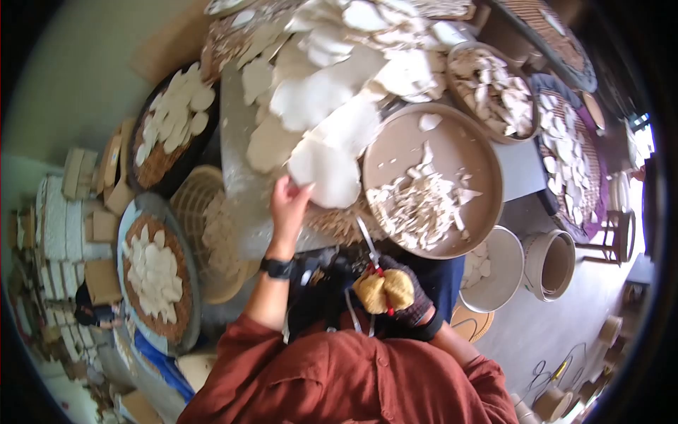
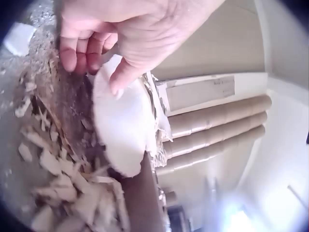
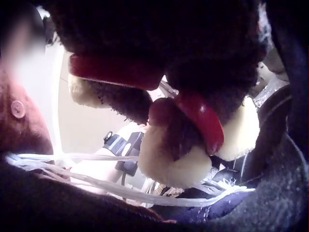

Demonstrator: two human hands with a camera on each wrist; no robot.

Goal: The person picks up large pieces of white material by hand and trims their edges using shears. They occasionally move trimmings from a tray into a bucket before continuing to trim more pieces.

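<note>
My bare left hand [image 1: 289,208] pinches the near edge of a thin, white, rounded sheet [image 1: 326,177]. In the left wrist view the thumb lies on top of this sheet [image 2: 120,128], with the other fingers curled at its edge. A dark knitted glove covers my right hand [image 1: 417,297], which grips red-handled scissors [image 1: 367,237] in front of my body. Yellowish fluffy padding [image 3: 169,159] is wrapped about the fingers and the red handles [image 3: 203,118]. The scissor blades point up toward the table edge, a little right of the left hand.
A heap of similar white sheets [image 1: 311,99] covers the table's far side. To the right sits a round tray [image 1: 487,212] of cut white strips, with another filled tray [image 1: 530,120] beyond. Buckets [image 1: 505,275] stand on the floor at right; trays of pieces [image 1: 123,233] flank the table at left.
</note>
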